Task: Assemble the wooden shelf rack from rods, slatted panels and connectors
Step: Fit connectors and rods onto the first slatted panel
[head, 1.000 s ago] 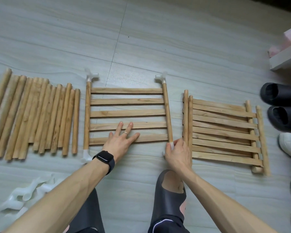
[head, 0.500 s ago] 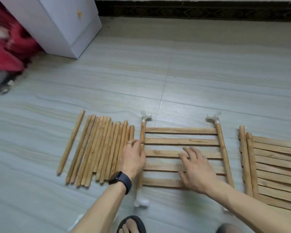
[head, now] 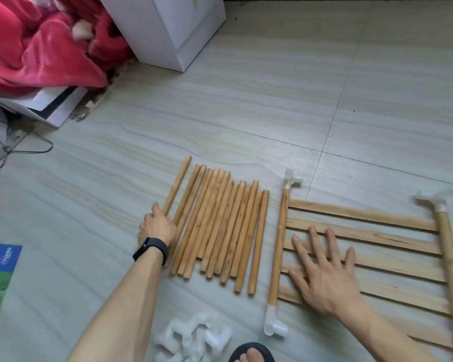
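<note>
Gripping 1 rod (head: 177, 182), left hand (head: 156, 228) hides its end; right hand (head: 324, 278) spread on panel (head: 377, 218).

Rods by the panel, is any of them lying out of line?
Yes. The leftmost rod sits apart from the other rods, its far end sticking out past theirs; the left hand holds it. The rest lie close together.

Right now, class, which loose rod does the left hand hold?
The leftmost rod, angled apart from the packed row; the left hand grips its near part.
</note>
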